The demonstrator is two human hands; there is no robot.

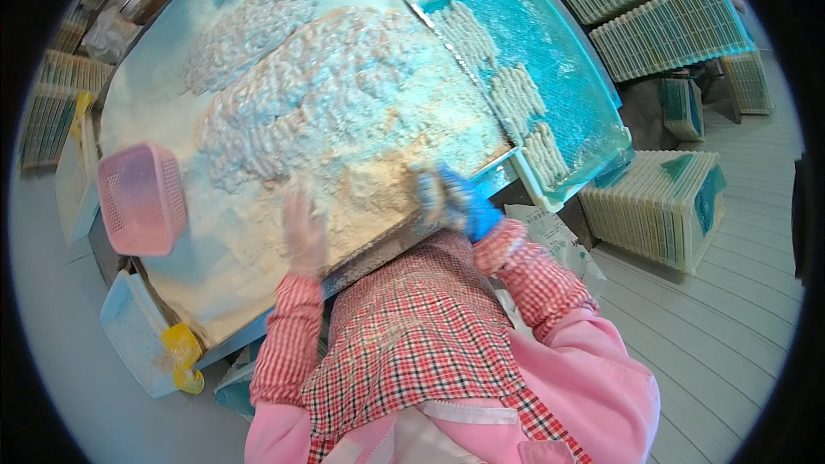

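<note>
My left hand [304, 230], in a thin clear glove and smeared by motion, reaches over loose flour [369, 185] near the table's front edge. Its fingers look stretched out with nothing visible in them. Close to the table's right front corner is my right hand [464, 204] in a blue glove. Whitish flour coats its blurred fingertips, and whether they hold anything cannot be made out. Beyond both hands lies a broad heap of pale, glossy, lumpy strips [301, 77], partly dusted with flour. Rows of flour-coated strips [517, 96] lie along the left side of a blue tray [571, 77].
A pink plastic basket [143, 198] sits at the table's left edge. Stacked trays stand upper right [670, 30] and lower right [657, 215]; others [60, 107] are at far left. A white bin [133, 331] with a yellow scoop [182, 352] adjoins the left front corner.
</note>
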